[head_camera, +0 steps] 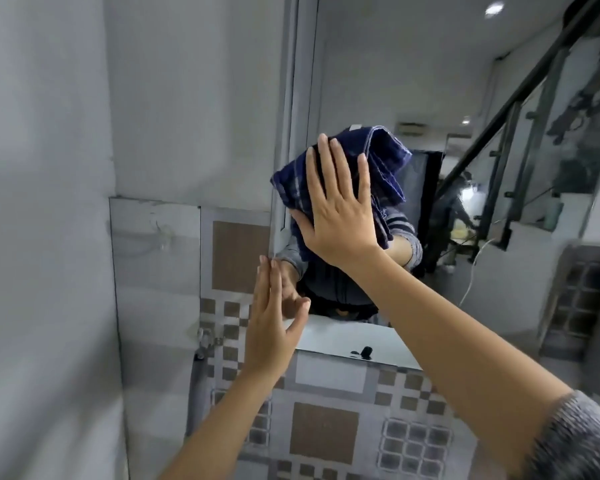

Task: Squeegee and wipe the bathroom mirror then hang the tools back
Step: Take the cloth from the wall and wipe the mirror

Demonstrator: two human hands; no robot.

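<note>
- right grip (340,209) flat, fingers straight, presses a blue cloth (385,157) against the mirror (378,64).
- left grip (271,327) flat on the mirror's lower left corner.
- patterned wall tiles (323,431) below.

Cloth (385,157): the right hand (340,209) lies flat over its middle; only folds at the hand's 12 and 3 o'clock show.
Mirror (378,71): its top and right side run out of view at 12 and 3 o'clock.
Reflected person (340,289): upper part hidden behind the cloth.
Left hand (274,327): seen edge-on, palm hidden; whether its fingertips touch glass or frame, I cannot tell.
Right sleeve (582,441): cut off at 5 o'clock.
Left forearm (215,427): cut off at 6 o'clock.
Dark speck (365,351) at the mirror's lower edge: too small to name.
Wall fitting (207,337), at the left hand's 9 o'clock: blurred, kind unclear.
</note>
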